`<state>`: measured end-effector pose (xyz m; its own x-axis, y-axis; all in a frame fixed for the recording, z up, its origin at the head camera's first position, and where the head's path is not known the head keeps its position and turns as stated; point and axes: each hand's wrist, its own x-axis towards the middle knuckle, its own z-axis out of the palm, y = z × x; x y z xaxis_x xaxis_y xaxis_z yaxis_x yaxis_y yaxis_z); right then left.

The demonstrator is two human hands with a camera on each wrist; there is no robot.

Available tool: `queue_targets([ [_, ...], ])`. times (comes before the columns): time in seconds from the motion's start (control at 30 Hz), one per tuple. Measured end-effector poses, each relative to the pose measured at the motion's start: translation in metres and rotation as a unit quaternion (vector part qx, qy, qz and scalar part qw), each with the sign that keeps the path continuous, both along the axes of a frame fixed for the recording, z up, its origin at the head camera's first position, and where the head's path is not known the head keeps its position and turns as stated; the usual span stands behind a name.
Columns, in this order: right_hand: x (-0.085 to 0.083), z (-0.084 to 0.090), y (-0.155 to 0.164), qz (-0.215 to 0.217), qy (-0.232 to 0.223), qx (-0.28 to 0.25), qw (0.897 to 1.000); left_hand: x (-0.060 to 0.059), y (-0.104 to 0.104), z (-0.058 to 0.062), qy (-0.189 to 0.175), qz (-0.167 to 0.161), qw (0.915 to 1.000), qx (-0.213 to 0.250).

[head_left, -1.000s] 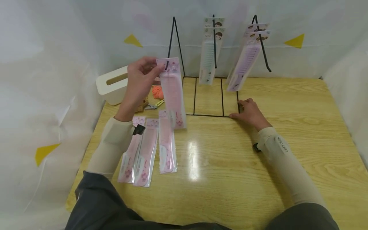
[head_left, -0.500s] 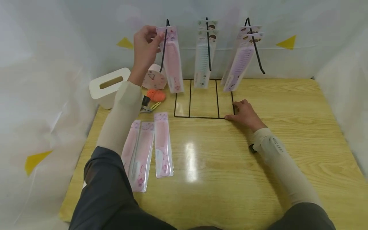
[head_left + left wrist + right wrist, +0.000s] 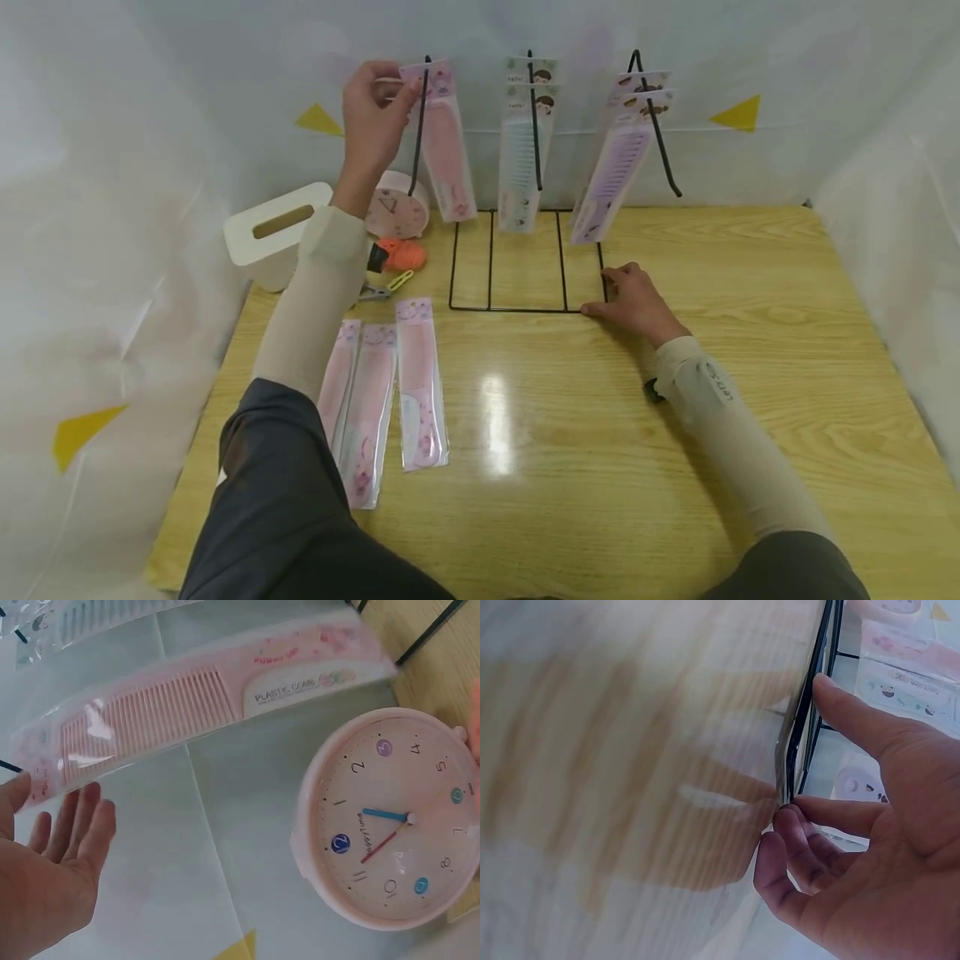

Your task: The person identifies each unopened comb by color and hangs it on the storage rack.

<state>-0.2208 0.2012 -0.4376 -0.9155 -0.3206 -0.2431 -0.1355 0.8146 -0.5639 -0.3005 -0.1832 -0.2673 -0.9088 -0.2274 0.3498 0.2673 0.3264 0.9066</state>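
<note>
At the left prong of a black wire display rack point(image 3: 517, 311), a pink comb in clear packaging point(image 3: 447, 158) hangs by its top card. My left hand point(image 3: 371, 125) pinches the card's left edge. Close up in the left wrist view, the thumb lies at the corner of the packaged comb point(image 3: 172, 712) while the other fingers spread below. My right hand point(image 3: 636, 306) holds the rack's base at its front right corner, thumb and fingers on the wire point(image 3: 801, 735). Teal packaged combs point(image 3: 519, 167) hang on the middle prong, purple ones point(image 3: 618, 171) on the right prong.
Three more pink packaged combs point(image 3: 422, 392) lie on the table point(image 3: 600, 467) at the left. Behind them stand a white box with a slot point(image 3: 262, 250), a pink alarm clock point(image 3: 397, 208), orange yarn point(image 3: 403, 254) and small clips point(image 3: 386, 287). White sheeting surrounds the table.
My left hand has risen and moved back along the left prong with the pink comb, which now hangs near the prong's rear. The right hand keeps its hold on the rack.
</note>
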Motion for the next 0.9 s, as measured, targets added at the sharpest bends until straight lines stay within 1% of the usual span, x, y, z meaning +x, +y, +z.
queue_targets([
  [0.07, -0.001, 0.0, 0.001, 0.002, -0.002, 0.003, 1.0, -0.001, -0.005, -0.005, -0.011, 0.002, 0.9999, -0.004],
  [0.13, -0.003, 0.0, 0.003, 0.001, -0.003, 0.007, 1.0, 0.003, -0.01, -0.009, -0.023, 0.007, 0.9996, -0.011],
  [0.2, -0.004, 0.0, 0.005, 0.0, -0.004, 0.011, 1.0, 0.01, -0.014, -0.014, -0.043, 0.013, 0.9986, -0.027],
  [0.27, -0.004, -0.001, 0.007, 0.0, -0.005, 0.014, 1.0, 0.019, -0.019, -0.021, -0.051, 0.014, 0.9969, -0.059],
  [0.33, -0.005, -0.001, 0.009, 0.001, -0.006, 0.014, 1.0, 0.031, -0.024, -0.029, -0.062, 0.007, 0.9925, -0.105],
  [0.4, -0.005, 0.0, 0.01, 0.003, -0.006, 0.011, 1.0, 0.046, -0.028, -0.039, -0.07, -0.01, 0.9866, -0.147],
  [0.47, -0.005, 0.0, 0.01, 0.004, -0.006, 0.012, 1.0, 0.063, -0.032, -0.051, -0.085, -0.036, 0.9805, -0.173],
  [0.53, -0.004, 0.0, 0.01, 0.004, -0.006, 0.012, 1.0, 0.08, -0.035, -0.065, -0.112, -0.06, 0.9728, -0.193],
  [0.57, -0.004, 0.001, 0.01, 0.004, -0.006, 0.011, 1.0, 0.089, -0.036, -0.071, -0.13, -0.07, 0.9681, -0.202],
  [0.63, -0.003, 0.001, 0.01, 0.005, -0.008, 0.013, 1.0, 0.105, -0.037, -0.084, -0.165, -0.086, 0.9549, -0.232],
  [0.73, -0.002, 0.002, 0.009, 0.006, -0.011, 0.015, 1.0, 0.126, -0.039, -0.1, -0.219, -0.093, 0.9291, -0.283],
  [0.83, -0.002, 0.003, 0.007, 0.007, -0.009, 0.015, 1.0, 0.14, -0.037, -0.113, -0.263, -0.1, 0.9016, -0.328],
  [0.9, -0.002, 0.005, 0.006, 0.006, -0.009, 0.014, 1.0, 0.145, -0.034, -0.119, -0.289, -0.107, 0.8846, -0.35],
])
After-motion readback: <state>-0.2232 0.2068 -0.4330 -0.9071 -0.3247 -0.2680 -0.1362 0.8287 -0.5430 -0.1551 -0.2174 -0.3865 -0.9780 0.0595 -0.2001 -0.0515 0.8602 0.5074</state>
